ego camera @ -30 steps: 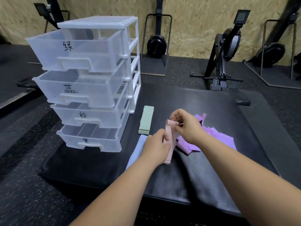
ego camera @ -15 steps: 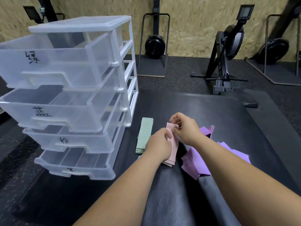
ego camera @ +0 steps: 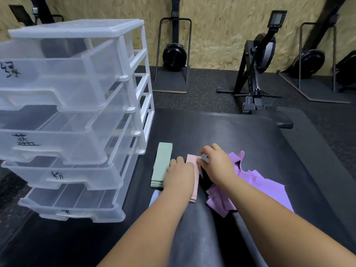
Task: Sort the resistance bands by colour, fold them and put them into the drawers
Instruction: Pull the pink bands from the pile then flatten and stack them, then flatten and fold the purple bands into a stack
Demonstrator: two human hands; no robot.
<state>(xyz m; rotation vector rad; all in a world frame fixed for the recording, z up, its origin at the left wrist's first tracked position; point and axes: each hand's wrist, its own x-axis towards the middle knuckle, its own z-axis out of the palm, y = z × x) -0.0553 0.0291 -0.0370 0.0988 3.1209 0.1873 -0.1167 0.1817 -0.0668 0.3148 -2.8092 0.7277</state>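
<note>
Head view. Pink band (ego camera: 193, 176) folded to a long flat strip, lying on black pad (ego camera: 212, 128) between the two hands. Left hand (ego camera: 180, 174) palm-down on its left edge, pressing, not seen wrapped round it. Right hand (ego camera: 215, 164) at its far end, fingertips blurred; pinching or merely touching, cannot tell.

Judged light, soft and stretchy, apt to spring unfolded. Best pinched across mid-length, all layers together.

Green band (ego camera: 161, 164) folded, just left of left hand. Blue band (ego camera: 155, 196) peeking out under left wrist. Purple bands (ego camera: 265, 189) heaped loose under right forearm. Drawer unit (ego camera: 77, 112) further left, four drawers pulled out; path there judged unobstructed.
</note>
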